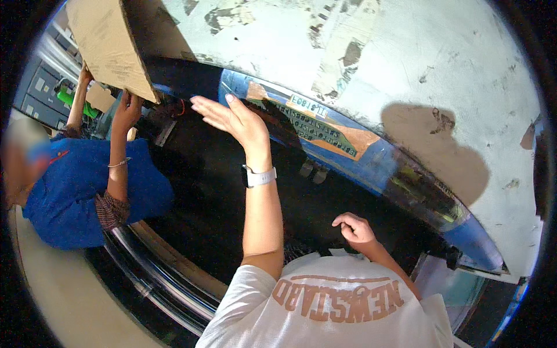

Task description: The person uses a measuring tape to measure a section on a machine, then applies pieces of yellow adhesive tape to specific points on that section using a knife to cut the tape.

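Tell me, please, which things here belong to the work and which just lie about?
In use: open left hand beside the labelled blue metal rim; curled right hand; co-worker's brown cardboard sheet.
Lying about: green plastic object; grey cabinet.

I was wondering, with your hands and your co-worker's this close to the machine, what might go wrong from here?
The left hand is open and raised right by the blue edge over a dark opening; it might get knocked or pinched there. The co-worker's hands hold a cardboard sheet overhead, close to that hand; if it slips, it could strike someone. The right hand is curled low over the dark gap, where footing and edges are hard to see.
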Demonstrator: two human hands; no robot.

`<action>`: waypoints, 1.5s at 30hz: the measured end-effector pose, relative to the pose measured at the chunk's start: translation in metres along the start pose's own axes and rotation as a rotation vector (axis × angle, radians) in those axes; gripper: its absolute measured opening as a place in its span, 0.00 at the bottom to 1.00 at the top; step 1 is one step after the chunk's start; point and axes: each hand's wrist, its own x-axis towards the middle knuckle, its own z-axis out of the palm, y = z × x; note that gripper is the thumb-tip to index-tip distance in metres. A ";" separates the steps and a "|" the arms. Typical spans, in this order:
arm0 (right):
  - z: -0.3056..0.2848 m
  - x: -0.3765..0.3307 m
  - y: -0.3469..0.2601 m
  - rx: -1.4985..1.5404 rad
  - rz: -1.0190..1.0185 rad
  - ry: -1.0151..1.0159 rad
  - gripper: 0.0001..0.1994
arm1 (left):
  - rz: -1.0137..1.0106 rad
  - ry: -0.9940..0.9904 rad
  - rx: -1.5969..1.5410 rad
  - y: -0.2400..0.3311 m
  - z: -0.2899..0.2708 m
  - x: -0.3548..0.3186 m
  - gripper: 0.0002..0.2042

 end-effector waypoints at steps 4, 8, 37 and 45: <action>-0.004 -0.003 0.001 0.024 0.043 -0.072 0.09 | 0.153 -0.103 0.298 -0.005 0.043 -0.025 0.32; -0.003 -0.003 0.004 -0.040 0.021 -0.147 0.08 | 0.083 -0.241 0.336 0.000 0.047 -0.021 0.33; -0.065 -0.121 0.097 -0.040 -0.045 -0.067 0.09 | -0.095 0.061 -0.016 0.056 0.057 -0.094 0.21; -0.066 -0.127 0.107 0.029 -0.072 -0.002 0.10 | 0.033 0.334 -0.197 0.068 0.018 -0.118 0.18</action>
